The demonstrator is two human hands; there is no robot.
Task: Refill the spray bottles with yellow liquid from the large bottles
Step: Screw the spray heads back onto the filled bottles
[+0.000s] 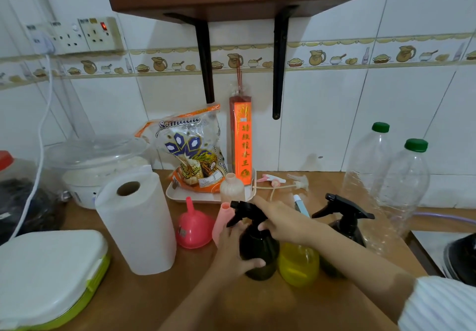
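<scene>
Left hand (233, 249) wraps the dark bottle (258, 256) body; right hand (280, 221) grips its black sprayer (244, 211) at the neck. Bottle stands on surface (257, 305), yellow bottle (298, 263) touching its right, funnel (193, 225) left, two big bottles (401, 184) far right.

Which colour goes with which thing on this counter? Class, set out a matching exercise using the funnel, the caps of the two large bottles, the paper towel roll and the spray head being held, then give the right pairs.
Things:
1. funnel
2. caps of the large bottles
3. paper towel roll
4. spray head under the right hand

Colours:
A. white
B. black
C. pink
D. green

Pairs: 1-C, 2-D, 3-A, 4-B
</scene>
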